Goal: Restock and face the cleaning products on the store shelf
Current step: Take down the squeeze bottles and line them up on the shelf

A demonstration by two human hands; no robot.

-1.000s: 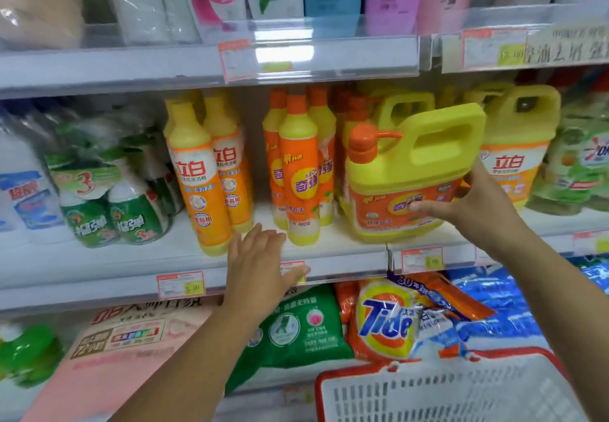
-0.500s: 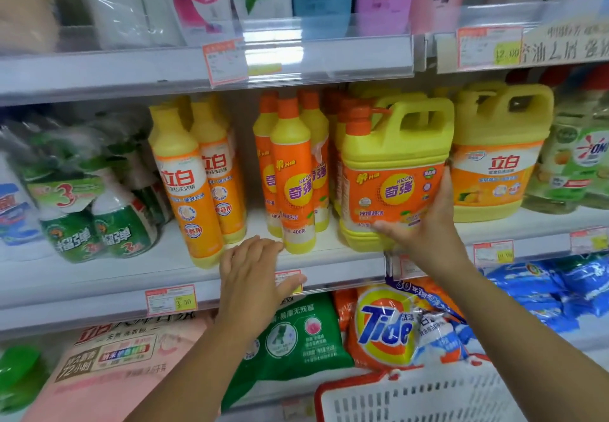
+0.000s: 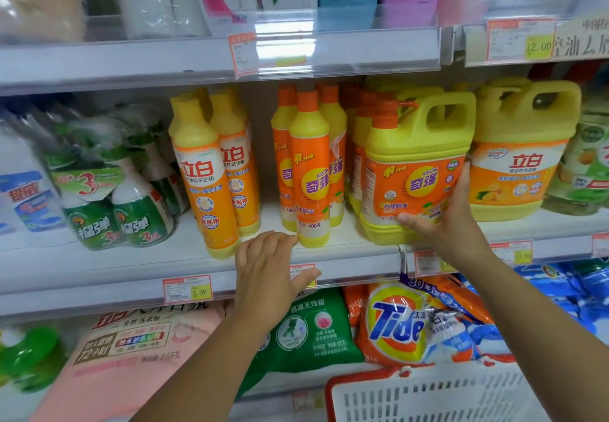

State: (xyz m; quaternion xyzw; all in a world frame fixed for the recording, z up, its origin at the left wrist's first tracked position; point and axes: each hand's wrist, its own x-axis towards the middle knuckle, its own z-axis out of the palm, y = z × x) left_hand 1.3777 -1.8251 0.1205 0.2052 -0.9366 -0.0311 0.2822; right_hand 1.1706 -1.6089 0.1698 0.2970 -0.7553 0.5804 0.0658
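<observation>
Head view: the right hand [image 3: 451, 220] grasps the detergent jug [image 3: 415, 158] low on its right corner, with the thumb across the bottom of the label and the fingers up the side. The jug is yellow with a moulded loop handle and an orange pump cap at its left shoulder. Its orange label carries a yellow disc with Chinese characters and "KEON". It stands upright near the front of the middle shelf [image 3: 131, 266], label facing out, between slim orange-and-yellow bottles [image 3: 311, 171] on its left and a larger yellow jug [image 3: 524, 144] on its right. The left hand [image 3: 267, 273] is released, fingers straight, lying flat on the shelf's front lip just beside the nearest slim bottle's base.
</observation>
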